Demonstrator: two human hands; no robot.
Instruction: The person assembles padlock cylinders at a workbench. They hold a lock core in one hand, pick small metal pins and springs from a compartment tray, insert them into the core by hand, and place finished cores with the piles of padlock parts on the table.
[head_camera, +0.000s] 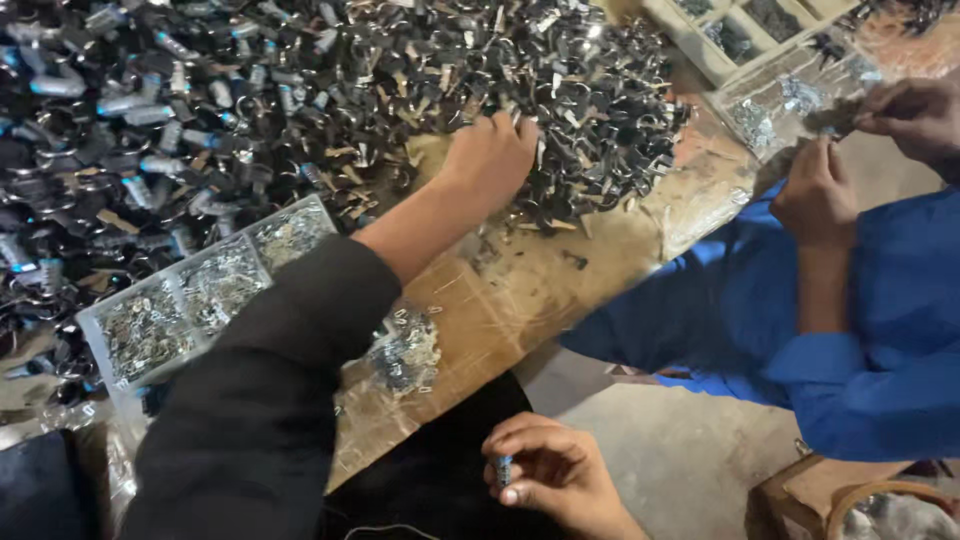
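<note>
Hundreds of small black and silver metal clips (300, 110) lie heaped across the far side of a brown surface (520, 300) wrapped in clear plastic film, the largest thing in view. The heap thins toward the near edge, where bare brown shows, so loose pieces can be drawn out of the mass.

Across the right edge sits another person in blue clothing (880, 340), both of their hands (850, 160) raised close together over a clear tray of silvery bits (790, 100) at the far right corner, apparently working on one small piece.

At the near left corner rests a clear divided tray (190, 300) whose compartments hold small silvery springs or pins, kept sorted within reach. Just beside it, near the near edge, lies a small loose pile of the same shiny parts (405, 355).

The wearer's left hand (490, 160), on a black-sleeved arm, reaches to the edge of the heap with its fingers buried among the clips; how far they are spread, or whether they grip one, cannot be told.

The right hand (545, 475) waits below the near edge, over the lap, fingers curled closed around a small silver and blue cylindrical piece (505, 468), held upright between thumb and forefinger.
</note>
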